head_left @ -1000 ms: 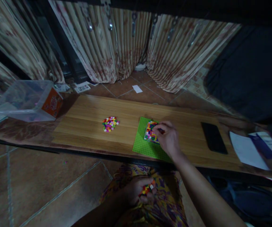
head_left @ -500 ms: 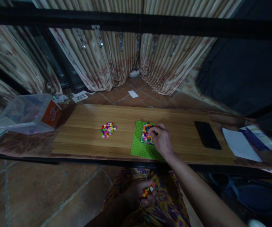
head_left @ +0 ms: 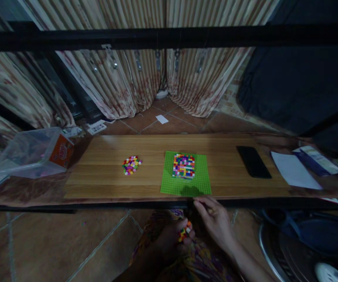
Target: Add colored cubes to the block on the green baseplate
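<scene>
My left hand [head_left: 171, 237] is curled below the table edge, over my lap, around a small heap of coloured toy bricks [head_left: 184, 232]. Just to its right, at the table's front edge, my right hand [head_left: 214, 219] is loosely bent. Its thumb and forefinger are slightly apart, and I see nothing between them. On the table lies a green baseplate [head_left: 169, 184]. A square block of many-coloured bricks [head_left: 183, 166] stands on its upper middle part, with both hands apart from it. A loose pile of small bricks [head_left: 131, 165] lies left of the baseplate.
A clear plastic box [head_left: 36, 152] with an orange label stands at the table's left end. To the right lie a black phone-like slab [head_left: 253, 161], a white paper sheet [head_left: 295, 170] and a blue-and-white packet [head_left: 315, 160]. Curtains [head_left: 122, 82] hang beyond the table.
My right hand has left the brick block and come down toward me, past the table's front edge, near my left hand. The whole block now shows. My left hand still holds its bricks.
</scene>
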Action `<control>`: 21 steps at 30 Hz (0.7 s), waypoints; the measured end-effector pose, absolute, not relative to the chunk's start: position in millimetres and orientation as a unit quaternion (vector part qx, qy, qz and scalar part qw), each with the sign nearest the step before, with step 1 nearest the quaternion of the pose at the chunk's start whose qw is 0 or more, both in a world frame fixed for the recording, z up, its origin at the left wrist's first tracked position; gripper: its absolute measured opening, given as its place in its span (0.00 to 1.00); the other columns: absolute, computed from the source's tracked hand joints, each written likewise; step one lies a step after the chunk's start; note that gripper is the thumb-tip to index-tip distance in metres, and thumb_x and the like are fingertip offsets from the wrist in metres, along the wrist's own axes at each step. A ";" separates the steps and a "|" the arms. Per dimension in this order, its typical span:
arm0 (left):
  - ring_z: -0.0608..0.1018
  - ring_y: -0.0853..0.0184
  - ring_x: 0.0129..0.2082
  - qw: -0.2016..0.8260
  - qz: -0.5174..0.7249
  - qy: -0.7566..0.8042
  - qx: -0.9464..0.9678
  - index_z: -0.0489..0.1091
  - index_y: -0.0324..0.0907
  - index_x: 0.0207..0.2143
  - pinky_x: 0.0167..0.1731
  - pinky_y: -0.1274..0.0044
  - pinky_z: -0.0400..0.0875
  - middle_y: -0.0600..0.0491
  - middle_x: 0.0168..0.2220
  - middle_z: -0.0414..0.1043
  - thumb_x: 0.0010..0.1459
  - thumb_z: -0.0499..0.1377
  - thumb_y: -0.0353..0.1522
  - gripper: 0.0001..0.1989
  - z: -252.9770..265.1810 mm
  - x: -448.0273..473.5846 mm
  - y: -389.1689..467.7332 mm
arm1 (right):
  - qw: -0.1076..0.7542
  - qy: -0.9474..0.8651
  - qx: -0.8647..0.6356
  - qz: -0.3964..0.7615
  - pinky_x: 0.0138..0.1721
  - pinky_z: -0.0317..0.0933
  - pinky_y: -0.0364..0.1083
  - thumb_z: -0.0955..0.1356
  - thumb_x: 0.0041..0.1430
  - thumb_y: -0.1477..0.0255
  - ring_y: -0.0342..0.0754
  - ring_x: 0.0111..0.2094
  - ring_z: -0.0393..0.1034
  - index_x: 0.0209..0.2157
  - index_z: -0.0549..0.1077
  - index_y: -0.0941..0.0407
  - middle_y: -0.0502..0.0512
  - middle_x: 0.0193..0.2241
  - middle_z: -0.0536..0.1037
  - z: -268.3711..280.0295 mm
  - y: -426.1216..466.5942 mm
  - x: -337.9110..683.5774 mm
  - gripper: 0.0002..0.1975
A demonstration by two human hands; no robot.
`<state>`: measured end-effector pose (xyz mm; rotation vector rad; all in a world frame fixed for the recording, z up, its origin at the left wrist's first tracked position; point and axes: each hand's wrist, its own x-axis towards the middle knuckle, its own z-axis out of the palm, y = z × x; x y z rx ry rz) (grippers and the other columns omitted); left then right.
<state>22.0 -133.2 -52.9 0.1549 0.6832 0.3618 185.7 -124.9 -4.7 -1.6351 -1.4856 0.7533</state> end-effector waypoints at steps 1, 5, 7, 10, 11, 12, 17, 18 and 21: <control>0.60 0.80 0.17 0.926 0.180 0.323 0.070 0.63 0.39 0.32 0.14 0.84 0.40 0.56 0.26 0.63 0.49 0.61 0.43 0.18 -54.4 21.9 -133.2 | 0.382 -0.576 -0.646 0.323 0.40 0.64 0.49 0.64 0.60 0.62 0.51 0.38 0.72 0.37 0.75 0.52 0.55 0.35 0.76 -10.8 -136.5 183.6 0.11; 0.60 0.80 0.17 0.925 0.193 0.323 0.055 0.64 0.36 0.31 0.13 0.85 0.42 0.57 0.24 0.62 0.49 0.62 0.42 0.18 -57.6 23.1 -134.8 | 0.344 -0.537 -0.652 0.411 0.38 0.64 0.48 0.64 0.59 0.62 0.51 0.35 0.72 0.38 0.76 0.51 0.53 0.31 0.77 -21.9 -168.2 172.1 0.12; 0.59 0.80 0.16 0.922 0.196 0.331 0.047 0.65 0.36 0.32 0.13 0.86 0.43 0.58 0.23 0.60 0.48 0.63 0.42 0.19 -56.4 24.5 -135.6 | 0.339 -0.519 -0.656 0.429 0.36 0.64 0.48 0.65 0.59 0.62 0.51 0.35 0.72 0.39 0.76 0.51 0.53 0.33 0.77 -19.9 -173.8 168.3 0.12; 0.60 0.80 0.17 0.920 0.197 0.334 0.060 0.64 0.36 0.30 0.12 0.86 0.42 0.57 0.23 0.61 0.47 0.63 0.42 0.18 -52.6 26.3 -135.5 | 0.353 -0.511 -0.653 0.433 0.36 0.63 0.47 0.65 0.58 0.61 0.51 0.35 0.72 0.35 0.76 0.52 0.53 0.31 0.77 -17.0 -172.0 168.0 0.11; 0.59 0.80 0.16 0.920 0.195 0.335 0.067 0.64 0.36 0.29 0.12 0.86 0.42 0.57 0.22 0.60 0.48 0.63 0.42 0.18 -51.3 26.6 -135.1 | 0.357 -0.514 -0.648 0.434 0.36 0.63 0.47 0.65 0.59 0.61 0.50 0.34 0.71 0.33 0.77 0.52 0.53 0.29 0.76 -17.1 -170.1 169.0 0.12; 0.59 0.80 0.16 0.920 0.190 0.335 0.075 0.63 0.37 0.28 0.12 0.85 0.42 0.58 0.22 0.60 0.48 0.63 0.42 0.17 -50.2 26.8 -134.6 | 0.361 -0.519 -0.643 0.433 0.36 0.63 0.47 0.65 0.59 0.61 0.50 0.33 0.71 0.31 0.77 0.52 0.52 0.28 0.76 -17.7 -168.1 170.0 0.12; 0.57 0.79 0.15 0.917 0.171 0.347 0.094 0.64 0.38 0.30 0.12 0.85 0.43 0.58 0.21 0.59 0.51 0.60 0.43 0.17 -48.5 26.5 -132.5 | 0.365 -0.530 -0.634 0.429 0.37 0.62 0.48 0.64 0.59 0.62 0.50 0.33 0.70 0.29 0.76 0.53 0.52 0.26 0.75 -20.2 -162.2 172.2 0.13; 0.58 0.79 0.15 0.918 0.174 0.343 0.095 0.64 0.38 0.30 0.12 0.85 0.44 0.58 0.22 0.60 0.50 0.61 0.43 0.17 -48.7 26.5 -132.2 | 0.370 -0.524 -0.633 0.433 0.37 0.62 0.48 0.64 0.59 0.62 0.49 0.33 0.70 0.29 0.76 0.54 0.53 0.25 0.75 -19.4 -161.6 171.9 0.13; 0.60 0.79 0.16 0.925 0.189 0.317 0.092 0.63 0.38 0.31 0.12 0.85 0.44 0.56 0.25 0.62 0.50 0.61 0.44 0.18 -49.6 26.6 -131.4 | 0.406 -0.471 -0.616 0.484 0.33 0.63 0.47 0.65 0.58 0.61 0.47 0.28 0.70 0.30 0.76 0.55 0.52 0.24 0.75 -13.3 -159.3 171.6 0.13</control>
